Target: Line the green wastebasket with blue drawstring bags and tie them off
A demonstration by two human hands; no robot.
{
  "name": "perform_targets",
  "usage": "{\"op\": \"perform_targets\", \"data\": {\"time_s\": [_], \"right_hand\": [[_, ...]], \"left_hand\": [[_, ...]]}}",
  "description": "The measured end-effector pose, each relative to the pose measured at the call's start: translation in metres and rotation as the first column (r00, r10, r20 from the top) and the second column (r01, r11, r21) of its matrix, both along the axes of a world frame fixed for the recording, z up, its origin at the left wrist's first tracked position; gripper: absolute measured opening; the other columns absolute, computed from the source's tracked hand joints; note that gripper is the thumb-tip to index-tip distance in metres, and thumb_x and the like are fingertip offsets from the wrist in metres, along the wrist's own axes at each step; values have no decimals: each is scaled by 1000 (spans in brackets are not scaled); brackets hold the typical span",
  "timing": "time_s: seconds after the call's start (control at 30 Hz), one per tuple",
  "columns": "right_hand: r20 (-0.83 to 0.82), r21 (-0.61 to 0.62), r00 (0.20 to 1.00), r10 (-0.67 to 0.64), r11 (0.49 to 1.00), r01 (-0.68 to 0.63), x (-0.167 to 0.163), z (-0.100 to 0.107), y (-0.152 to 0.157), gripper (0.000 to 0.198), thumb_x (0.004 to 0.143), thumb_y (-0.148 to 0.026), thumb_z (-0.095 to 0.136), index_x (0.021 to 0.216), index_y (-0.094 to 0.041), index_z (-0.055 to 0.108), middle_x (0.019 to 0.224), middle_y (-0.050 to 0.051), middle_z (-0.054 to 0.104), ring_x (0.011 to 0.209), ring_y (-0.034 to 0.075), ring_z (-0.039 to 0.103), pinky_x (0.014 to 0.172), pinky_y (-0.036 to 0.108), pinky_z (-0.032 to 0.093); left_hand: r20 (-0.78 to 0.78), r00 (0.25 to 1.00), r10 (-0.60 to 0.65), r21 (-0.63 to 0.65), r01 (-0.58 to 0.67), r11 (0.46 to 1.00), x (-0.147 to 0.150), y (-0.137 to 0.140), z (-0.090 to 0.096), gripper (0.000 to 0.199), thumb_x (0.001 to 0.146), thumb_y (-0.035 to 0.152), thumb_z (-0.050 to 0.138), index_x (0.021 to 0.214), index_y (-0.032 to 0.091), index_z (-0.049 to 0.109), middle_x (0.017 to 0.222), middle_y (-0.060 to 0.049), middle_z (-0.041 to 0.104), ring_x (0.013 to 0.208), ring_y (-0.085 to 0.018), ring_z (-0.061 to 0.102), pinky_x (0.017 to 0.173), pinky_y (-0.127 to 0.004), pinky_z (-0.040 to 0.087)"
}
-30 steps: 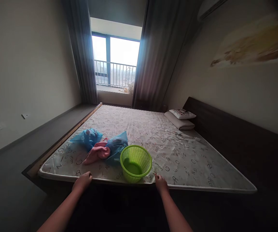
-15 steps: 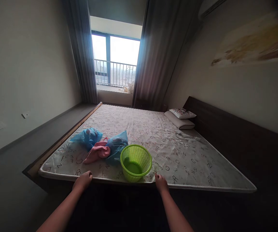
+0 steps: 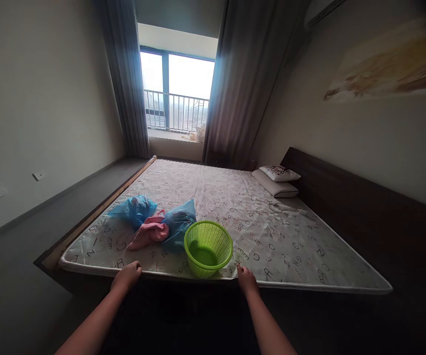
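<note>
My left hand is curled into a fist over the near edge of the mattress; nothing shows in its fingers. My right hand is likewise closed, to the right of a lime-green plastic basket and apart from it. The basket stands upright near the mattress edge between my hands, and no contents show in it. Left of it lie a crumpled pink cloth and two blue plastic bags, one bag just behind the basket and the other bag farther left. What the bags contain cannot be made out.
The bed has a wooden frame on the left and a dark headboard on the right. Two pillows, the upper one patterned, are stacked by the headboard. Beyond are a window and long curtains.
</note>
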State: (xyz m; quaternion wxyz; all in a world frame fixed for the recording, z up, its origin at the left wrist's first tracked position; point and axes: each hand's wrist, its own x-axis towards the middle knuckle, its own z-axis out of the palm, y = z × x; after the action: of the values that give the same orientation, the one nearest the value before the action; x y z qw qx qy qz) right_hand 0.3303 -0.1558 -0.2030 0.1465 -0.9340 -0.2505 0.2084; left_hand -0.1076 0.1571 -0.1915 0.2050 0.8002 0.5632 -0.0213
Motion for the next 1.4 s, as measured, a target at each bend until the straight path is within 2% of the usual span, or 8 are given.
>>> {"op": "perform_targets", "data": {"time_s": [0.67, 1.2, 1.4], "right_hand": [[-16, -17, 1000, 6, 1000, -6, 2, -2, 0, 60, 115, -48, 23, 124, -17, 74, 131, 16, 76, 129, 29, 69, 105, 34, 49], [-14, -16, 1000, -1, 1000, 0, -1, 3, -1, 60, 115, -48, 24, 121, -18, 76, 130, 17, 76, 127, 28, 70, 102, 33, 50], [-17, -12, 1000, 6, 1000, -6, -2, 5, -1, 61, 115, -49, 24, 119, -18, 76, 128, 17, 76, 126, 29, 70, 102, 33, 50]], "left_hand": [[5, 1000, -1, -61, 2, 998, 1, -3, 6, 34, 103, 25, 39, 107, 19, 72, 118, -17, 81, 112, -32, 76, 86, -38, 49], [-13, 1000, -10, -62, 9, 998, 0, -1, 2, 33, 103, 26, 39, 109, 19, 71, 119, -17, 80, 112, -32, 75, 85, -37, 48], [-3, 1000, -10, -54, 10, 998, 1, -2, 5, 33, 103, 25, 40, 107, 19, 72, 119, -18, 81, 113, -33, 75, 86, -38, 48]]}}
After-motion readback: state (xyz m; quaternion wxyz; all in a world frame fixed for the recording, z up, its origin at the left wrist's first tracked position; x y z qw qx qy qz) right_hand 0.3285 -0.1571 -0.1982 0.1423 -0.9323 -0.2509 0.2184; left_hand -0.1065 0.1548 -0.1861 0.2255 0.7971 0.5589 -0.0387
